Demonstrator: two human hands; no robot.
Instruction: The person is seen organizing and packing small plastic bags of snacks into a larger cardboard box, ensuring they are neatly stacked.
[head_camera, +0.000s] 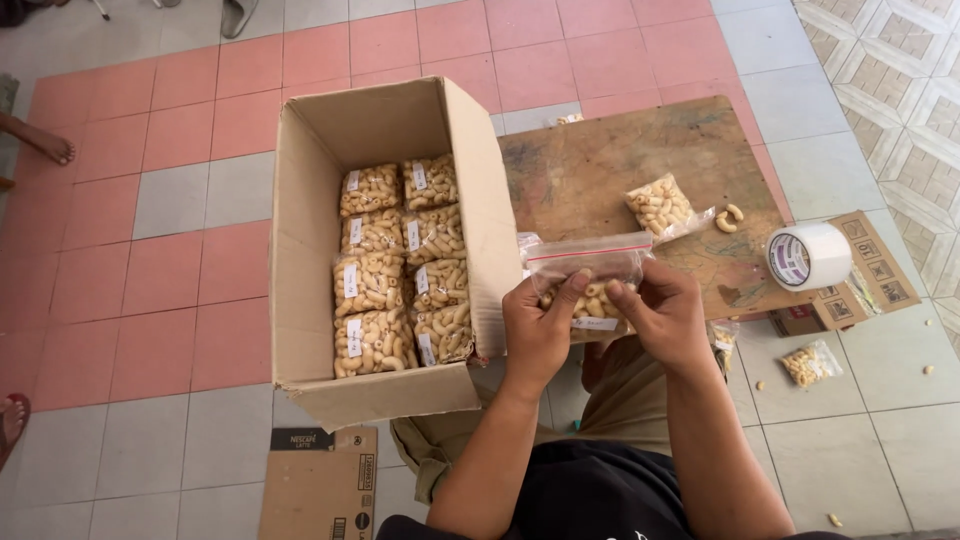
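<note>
My left hand (540, 330) and my right hand (662, 312) both pinch a clear zip bag of cashew nuts (590, 275) held over my lap, thumbs near its top seam. To the left stands an open cardboard box (300, 260) with several bagged cashew packs (395, 265) laid in two rows inside. Another filled cashew bag (660, 205) lies on the wooden board (600, 165) ahead, with two loose nuts (730, 218) beside it.
A roll of clear packing tape (808, 256) rests on a flattened carton (860, 280) at the right. A small bag of nuts (810, 362) and stray nuts lie on the tiled floor. A folded carton (320, 480) sits at the bottom left. Another person's foot (50, 145) shows at the far left.
</note>
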